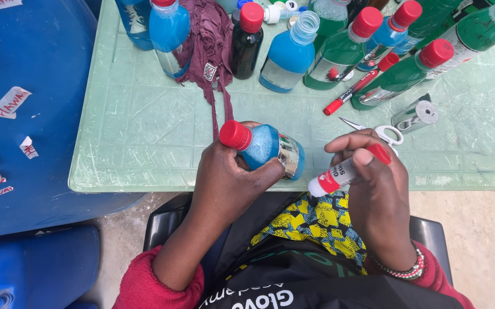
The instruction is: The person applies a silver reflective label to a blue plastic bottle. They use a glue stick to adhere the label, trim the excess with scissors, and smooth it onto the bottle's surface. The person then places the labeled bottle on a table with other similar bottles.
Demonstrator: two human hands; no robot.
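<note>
Much of the far row is cut off by the top edge: the blue bottles (pixel 170 28) and green bottles (pixel 402 74) show only in part, and the scissors (pixel 386 133) lie half hidden behind the right hand (pixel 376 191), which is closed around a white-and-red glue stick (pixel 339 173) with the stick's end pointing toward the small blue bottle (pixel 267 149). The left hand (pixel 230 180) grips that red-capped bottle on its side, just above the near edge of the table (pixel 144 137); its label is partly covered by the thumb. The table is pale green plastic, scuffed, with a maroon cloth (pixel 210 43), a red marker (pixel 353 87) and a tape roll (pixel 416 114) on it. Blue plastic furniture (pixel 30 143) bearing torn paper scraps (pixel 10 102) stands to the left, over a bare concrete floor
</note>
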